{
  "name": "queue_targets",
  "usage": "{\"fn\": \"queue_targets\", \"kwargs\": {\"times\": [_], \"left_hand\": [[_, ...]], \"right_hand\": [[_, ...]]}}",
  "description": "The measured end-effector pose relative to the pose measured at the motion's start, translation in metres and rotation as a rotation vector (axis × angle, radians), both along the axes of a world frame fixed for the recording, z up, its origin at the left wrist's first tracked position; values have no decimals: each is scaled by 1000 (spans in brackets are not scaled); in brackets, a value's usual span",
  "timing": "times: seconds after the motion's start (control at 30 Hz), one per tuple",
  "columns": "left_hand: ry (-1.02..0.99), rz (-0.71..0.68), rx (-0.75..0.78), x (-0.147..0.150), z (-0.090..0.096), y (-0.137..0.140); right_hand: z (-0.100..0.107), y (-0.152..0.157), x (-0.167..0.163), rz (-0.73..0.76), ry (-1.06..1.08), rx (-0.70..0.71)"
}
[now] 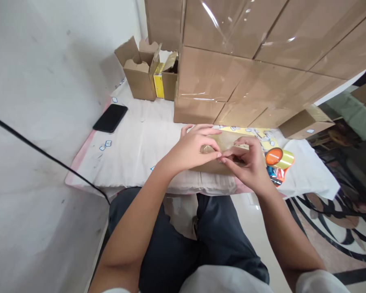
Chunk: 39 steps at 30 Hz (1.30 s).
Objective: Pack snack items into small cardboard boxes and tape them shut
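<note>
Directly under fingers point(212, 156): cdbd. box point(216, 167)

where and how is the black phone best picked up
Probably by its long edges, with the left hand reaching from above and the right: the phone lies flat on the white cloth, the wall beyond its left side.

Glossy clear plastic tape point(212, 16) covers the tall brown cardboard stack point(207, 73). Before it, the low brown cardboard box point(213, 167) looks matt.
</note>
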<state>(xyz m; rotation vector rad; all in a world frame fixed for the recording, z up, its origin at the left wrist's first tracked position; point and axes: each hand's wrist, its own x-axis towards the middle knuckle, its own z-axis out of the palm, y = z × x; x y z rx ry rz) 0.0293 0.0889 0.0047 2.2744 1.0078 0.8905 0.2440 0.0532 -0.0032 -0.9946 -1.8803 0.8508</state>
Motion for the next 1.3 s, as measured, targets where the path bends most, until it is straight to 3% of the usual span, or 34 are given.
{"fn": "queue_targets", "kwargs": {"times": [0.37, 0.63, 0.93, 1.3], "left_hand": [[102, 21, -199, -25, -1, 8], [240, -28, -165, -25, -3, 5], [304, 58, -58, -13, -10, -4], [307, 153, 10, -4, -6, -11]], "right_hand": [[-8, -5, 1, -37, -102, 165], [-15, -8, 1, -84, -230, 253], [-9, -22, -17, -251, -422, 299], [-20, -26, -24, -384, -434, 401]]}}
